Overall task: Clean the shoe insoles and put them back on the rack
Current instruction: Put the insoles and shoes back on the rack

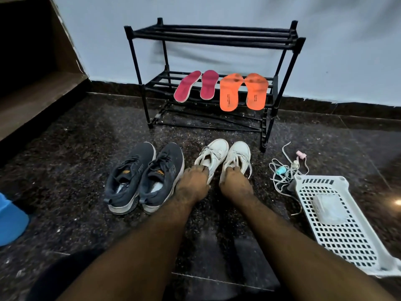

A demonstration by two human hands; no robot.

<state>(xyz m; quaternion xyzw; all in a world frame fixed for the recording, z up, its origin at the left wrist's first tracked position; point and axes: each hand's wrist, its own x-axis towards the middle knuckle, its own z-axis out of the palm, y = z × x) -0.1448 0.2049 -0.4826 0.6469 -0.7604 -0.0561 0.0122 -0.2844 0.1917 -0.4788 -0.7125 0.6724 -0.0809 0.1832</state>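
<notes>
A black shoe rack (138, 68) stands against the wall. On its middle shelf lie two pink insoles (196, 85) at the left and two orange insoles (243, 91) at the right. On the floor in front stand a pair of white sneakers (225, 153) and, to their left, a pair of dark grey sneakers (143, 177). My left hand (193, 181) grips the heel opening of the left white sneaker, fingers curled into it. My right hand (233, 181) grips the heel opening of the right white sneaker the same way.
A white perforated plastic basket (342, 227) lies on the floor at the right, holding a pale packet (328, 208). Loose laces, cords and small clips (286, 170) lie beside it. A blue object (10, 220) shows at the left edge. Stair steps (39, 88) rise at the left.
</notes>
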